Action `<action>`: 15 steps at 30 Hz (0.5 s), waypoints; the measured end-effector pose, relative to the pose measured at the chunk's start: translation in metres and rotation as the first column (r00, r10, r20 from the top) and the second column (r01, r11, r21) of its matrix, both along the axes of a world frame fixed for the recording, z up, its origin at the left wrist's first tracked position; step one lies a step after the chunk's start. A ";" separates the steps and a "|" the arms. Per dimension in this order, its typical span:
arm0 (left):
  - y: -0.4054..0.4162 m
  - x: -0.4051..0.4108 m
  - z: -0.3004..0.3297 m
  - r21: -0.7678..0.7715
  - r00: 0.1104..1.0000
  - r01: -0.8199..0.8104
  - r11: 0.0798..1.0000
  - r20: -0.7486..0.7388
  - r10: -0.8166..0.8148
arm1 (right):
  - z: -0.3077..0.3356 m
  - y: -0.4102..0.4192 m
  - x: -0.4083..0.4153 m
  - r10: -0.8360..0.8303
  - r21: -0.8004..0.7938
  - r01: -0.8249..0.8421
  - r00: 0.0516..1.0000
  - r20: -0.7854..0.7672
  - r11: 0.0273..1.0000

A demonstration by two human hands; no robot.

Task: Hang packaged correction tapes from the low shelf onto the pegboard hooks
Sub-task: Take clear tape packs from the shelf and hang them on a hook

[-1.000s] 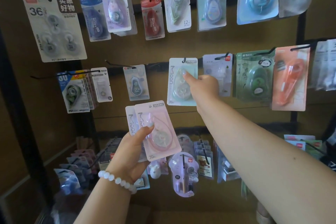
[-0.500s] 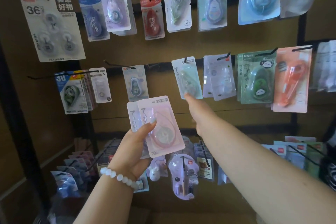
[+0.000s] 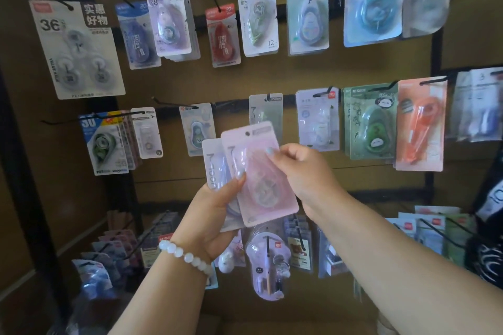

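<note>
My left hand holds two packaged correction tapes fanned out in front of the pegboard: a pink pack in front and a white pack behind it at the left. My right hand pinches the pink pack's right edge, thumb on its front. Just above them a pale green pack hangs on a middle-row hook, partly hidden by the pink pack.
Black hooks in three rows carry many hanging packs: a grey triple pack upper left, a dark green pack and an orange pack at right. A bare hook juts out left of centre. Lower hooks hold more packs.
My right hand left the pale green pack hanging on its hook, drew back down and took hold of the pink pack. My left hand lifted the two packs slightly.
</note>
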State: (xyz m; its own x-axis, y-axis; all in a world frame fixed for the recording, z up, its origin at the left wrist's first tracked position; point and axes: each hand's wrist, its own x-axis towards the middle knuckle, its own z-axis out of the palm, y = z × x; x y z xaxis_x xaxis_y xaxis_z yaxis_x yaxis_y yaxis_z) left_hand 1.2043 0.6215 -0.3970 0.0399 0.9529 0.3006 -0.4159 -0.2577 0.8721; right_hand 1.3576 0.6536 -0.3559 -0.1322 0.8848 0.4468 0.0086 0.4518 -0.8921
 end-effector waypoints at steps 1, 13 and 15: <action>0.000 -0.001 0.001 -0.016 1.000 -0.021 1.000 0.011 0.022 | 0.005 -0.002 0.002 -0.041 0.024 0.041 0.999 -0.016 0.999; -0.001 -0.008 -0.004 -0.117 0.985 -0.087 0.989 0.139 0.103 | 0.050 0.009 0.004 -0.272 0.003 0.276 0.951 -0.146 0.961; -0.001 -0.010 -0.005 -0.125 0.985 -0.083 0.989 0.138 0.100 | 0.048 0.011 0.004 -0.265 0.011 0.269 0.956 -0.127 0.963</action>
State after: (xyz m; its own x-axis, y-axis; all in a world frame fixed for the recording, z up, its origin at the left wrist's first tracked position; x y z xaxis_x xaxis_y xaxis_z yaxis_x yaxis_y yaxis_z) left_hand 1.1948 0.6202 -0.4022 -0.0842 0.9798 0.1816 -0.5184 -0.1987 0.8318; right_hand 1.3616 0.6645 -0.3074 0.1646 0.8673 0.4697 0.0233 0.4727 -0.8809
